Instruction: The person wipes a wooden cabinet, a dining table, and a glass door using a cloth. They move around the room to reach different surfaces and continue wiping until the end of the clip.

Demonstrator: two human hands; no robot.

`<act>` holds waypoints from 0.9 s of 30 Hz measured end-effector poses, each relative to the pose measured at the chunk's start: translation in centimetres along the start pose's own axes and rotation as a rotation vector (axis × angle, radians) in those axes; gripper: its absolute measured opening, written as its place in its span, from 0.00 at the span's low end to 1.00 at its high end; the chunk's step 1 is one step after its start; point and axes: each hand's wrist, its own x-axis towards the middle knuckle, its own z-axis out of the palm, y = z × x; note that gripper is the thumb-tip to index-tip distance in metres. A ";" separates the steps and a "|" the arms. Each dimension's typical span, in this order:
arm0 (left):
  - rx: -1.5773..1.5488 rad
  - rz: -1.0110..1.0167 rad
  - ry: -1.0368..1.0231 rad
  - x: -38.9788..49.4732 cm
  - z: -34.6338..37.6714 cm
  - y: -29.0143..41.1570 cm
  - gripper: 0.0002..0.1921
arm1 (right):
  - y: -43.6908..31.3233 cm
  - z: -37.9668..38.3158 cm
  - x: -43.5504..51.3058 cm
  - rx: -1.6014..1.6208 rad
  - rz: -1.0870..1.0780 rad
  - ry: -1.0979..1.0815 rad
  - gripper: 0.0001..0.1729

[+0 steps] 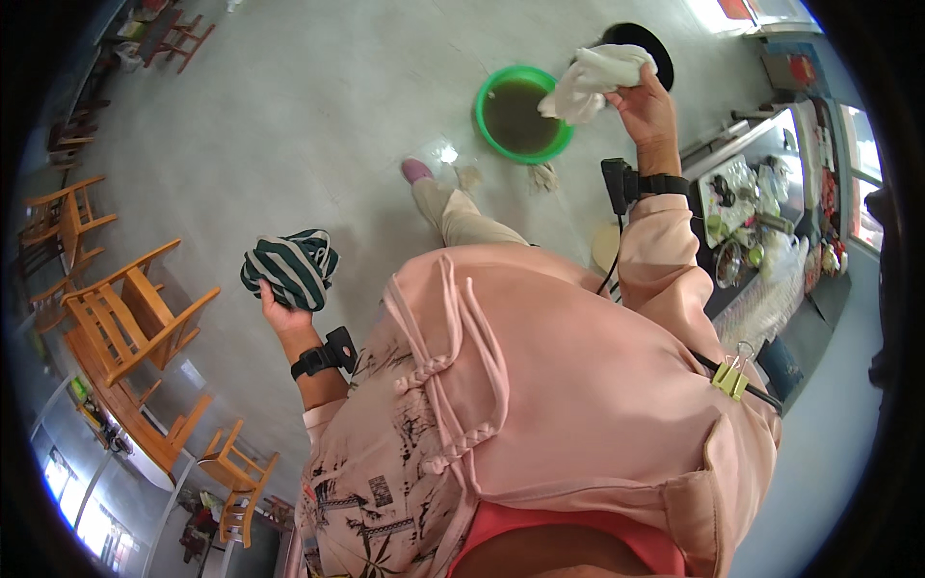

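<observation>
A bunched dark green and white striped cloth [290, 269] is gripped in my left hand [280, 307], out to the left of my body. My right hand [643, 108] reaches forward and pinches a crumpled white cloth [603, 76]. This cloth hangs above the right rim of a green plastic basin [483, 134], which holds murky brown water [520, 115]. A round black object [639, 43] on the floor is partly hidden behind the white cloth and my hand. Two light-coloured crumpled pieces, a glove-like one [543, 178] and another [468, 178], lie near the basin.
Wooden chairs [134, 318] stand along the left side, by a wooden table [108, 397]. At the right, a dark table [784, 144] carries bowls, plastic bags and other items. My shoe [416, 170] is on the grey floor [303, 130]. A cable [613, 267] hangs from my right wrist strap.
</observation>
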 end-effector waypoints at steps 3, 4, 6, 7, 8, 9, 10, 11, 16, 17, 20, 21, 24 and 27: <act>0.012 0.071 -0.031 1.9 2.7 3.2 0.22 | 2.9 4.3 5.4 0.137 0.046 -0.135 0.27; 0.018 0.095 -0.035 2.4 3.8 4.4 0.22 | 3.9 6.2 6.9 0.259 0.099 -0.220 0.27; 0.008 0.112 -0.022 3.7 5.6 7.2 0.22 | 6.2 10.1 9.3 0.334 0.118 -0.287 0.25; -0.010 0.128 -0.002 4.3 6.6 8.3 0.22 | 7.3 12.5 10.6 0.275 0.131 -0.206 0.24; -0.030 0.134 -0.049 4.7 7.2 9.5 0.22 | 8.4 14.9 11.6 0.235 0.134 -0.182 0.22; -0.040 0.166 -0.071 5.7 8.1 10.1 0.23 | 8.8 17.3 13.2 0.197 0.144 -0.129 0.21; -0.045 0.192 -0.100 6.2 8.6 10.8 0.23 | 9.0 18.9 13.8 0.187 0.209 -0.253 0.16; -0.052 0.220 -0.127 6.5 8.8 11.3 0.23 | 9.4 20.7 14.2 0.131 0.183 -0.385 0.16; -0.125 0.199 -0.105 7.4 7.5 10.3 0.23 | 13.0 27.2 14.2 -0.406 0.069 -0.638 0.27; -0.140 0.165 -0.062 7.8 7.3 10.4 0.23 | 14.1 28.4 14.1 -0.623 0.034 -0.625 0.29; -0.066 0.190 -0.189 9.9 6.3 11.3 0.23 | 16.6 31.3 14.0 -0.871 0.103 -0.578 0.22; -0.066 0.184 -0.174 10.8 6.1 12.1 0.23 | 16.9 32.1 14.0 -0.908 0.131 -0.603 0.19; -0.083 0.177 -0.208 12.7 4.8 14.5 0.22 | 17.5 33.7 13.3 -0.225 0.248 -0.723 0.11; -0.078 0.196 -0.235 14.1 3.1 17.1 0.22 | 17.8 35.9 11.7 -0.478 0.183 -0.612 0.05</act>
